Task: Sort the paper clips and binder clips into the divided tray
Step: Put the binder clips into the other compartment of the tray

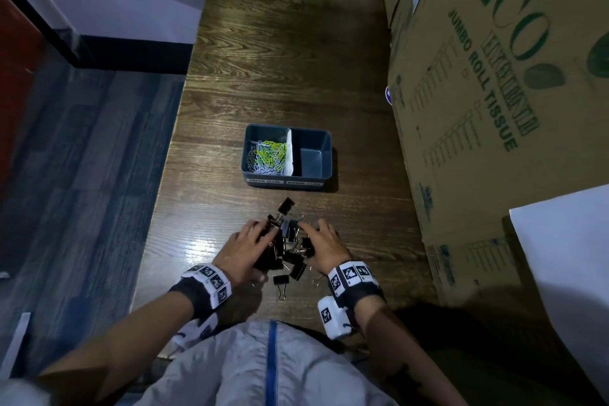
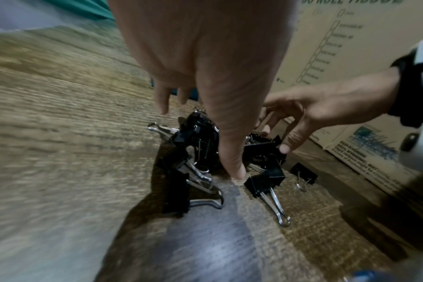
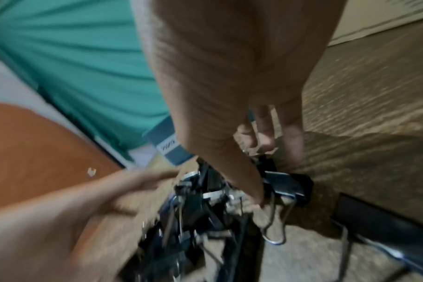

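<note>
A heap of black binder clips (image 1: 287, 247) lies on the wooden table (image 1: 280, 59), near the person and just short of the tray (image 1: 287, 155). The left hand (image 1: 245, 249) rests on the heap's left side and the right hand (image 1: 324, 245) on its right side, so the clips sit between and partly under the two palms. In the left wrist view the left hand's fingers (image 2: 232, 158) are spread and point down, one fingertip touching the table at the heap's near edge, with clips on both sides of it. In that same view the right hand's fingers (image 2: 292, 137) are loosely bent and spread over the heap's far side; whether they grip a clip cannot be told. The right wrist view is blurred, but it shows a fingertip of the right hand down among the wire handles. A few clips lie loose around the heap: one beyond it toward the tray, and several on the near side by the wrists. The tray stands beyond the hands, well apart from them. Its left compartment holds a mass of coloured paper clips (image 1: 267, 156), a white divider (image 1: 290, 152) splits it, and the right compartment shows its bare floor. A large cardboard box (image 1: 494, 92) stands on the right of the table.
</note>
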